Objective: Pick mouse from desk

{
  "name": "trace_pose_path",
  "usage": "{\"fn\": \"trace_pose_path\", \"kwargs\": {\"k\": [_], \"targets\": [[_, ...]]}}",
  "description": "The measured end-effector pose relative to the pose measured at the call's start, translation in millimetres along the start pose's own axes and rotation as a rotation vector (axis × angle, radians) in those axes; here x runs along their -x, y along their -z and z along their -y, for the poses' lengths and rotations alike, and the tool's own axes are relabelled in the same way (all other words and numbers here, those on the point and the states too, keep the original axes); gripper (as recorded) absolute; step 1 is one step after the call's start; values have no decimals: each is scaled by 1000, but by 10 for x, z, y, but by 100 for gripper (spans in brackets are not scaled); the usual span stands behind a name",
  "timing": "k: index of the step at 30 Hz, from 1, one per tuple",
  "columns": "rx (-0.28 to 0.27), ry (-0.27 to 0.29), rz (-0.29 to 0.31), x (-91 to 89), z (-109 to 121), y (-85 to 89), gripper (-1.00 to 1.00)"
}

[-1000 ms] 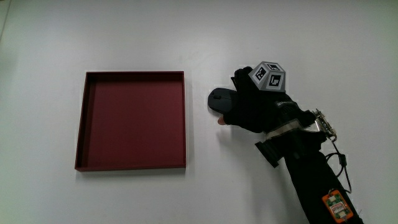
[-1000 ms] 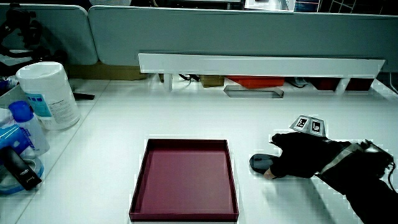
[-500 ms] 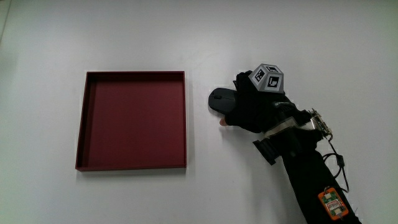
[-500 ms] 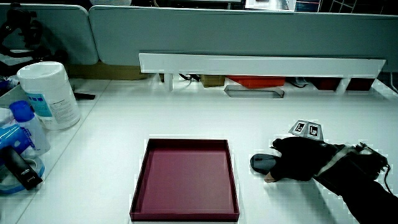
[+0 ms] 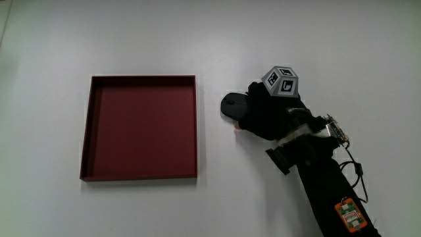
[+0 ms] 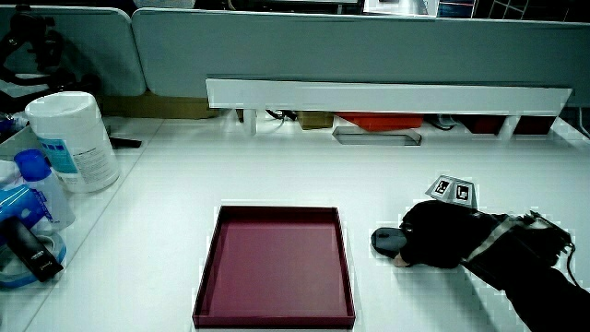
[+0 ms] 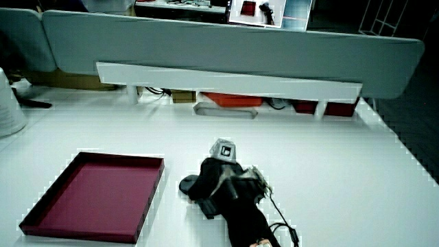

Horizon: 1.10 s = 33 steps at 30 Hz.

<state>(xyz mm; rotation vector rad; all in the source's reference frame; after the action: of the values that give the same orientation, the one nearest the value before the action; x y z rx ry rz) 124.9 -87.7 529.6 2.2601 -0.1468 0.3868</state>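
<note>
On the white tabletop (image 5: 131,39), beside a shallow dark-red tray (image 5: 139,127), lies a dark mouse (image 5: 231,105) with the gloved hand (image 5: 266,115) laid over most of it. Fingers wrapped down around the mouse body, which rests on the tabletop in a side view (image 6: 387,242); only its tray-facing end shows. Patterned cube (image 5: 281,81) sits on the back of the hand. White tub (image 6: 72,138) and blue-capped bottle (image 6: 41,189) stand at the tabletop's edge.
</note>
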Motion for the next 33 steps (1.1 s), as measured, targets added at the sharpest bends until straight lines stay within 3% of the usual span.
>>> {"fn": "trace_pose_path", "kwargs": {"k": [3,11,15,18,26,31,33], "targets": [[-36,1,22,19,15,-13,60],[-61,-13,31,12,19,4,100],[-60,-19,39,12,45,-11,100],[-88,-39,35,24,102,-67,100],[-149,-133,40,281,424,-363,100],[-186,-240,36,574,659,-465,100],[-173,-291,23,688,683,-445,100]]}}
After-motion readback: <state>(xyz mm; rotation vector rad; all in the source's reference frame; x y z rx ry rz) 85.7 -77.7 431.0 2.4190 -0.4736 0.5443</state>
